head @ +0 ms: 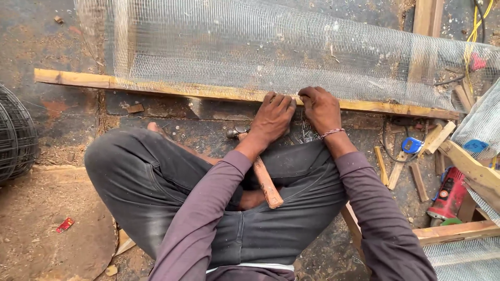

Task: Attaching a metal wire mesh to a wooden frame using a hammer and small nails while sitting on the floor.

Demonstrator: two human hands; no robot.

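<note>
A long wooden batten (pixel 156 87) lies across the floor with pale wire mesh (pixel 271 52) stretched over it and beyond. My left hand (pixel 273 117) and my right hand (pixel 320 108) rest side by side on the batten's near edge, fingertips curled down onto the mesh and wood. What the fingers pinch is too small to tell. A hammer with a wooden handle (pixel 265 182) lies on my lap, its metal head (pixel 237 132) near my left wrist. I sit with my knees bent, in dark trousers (pixel 156 182).
A dark roll of wire mesh (pixel 15 135) stands at the left edge. At the right lie wood offcuts (pixel 411 171), a blue tape measure (pixel 412 145), a red power tool (pixel 449 195), yellow cables (pixel 476 31) and a wooden frame with mesh (pixel 469 166). Sawdust covers the floor.
</note>
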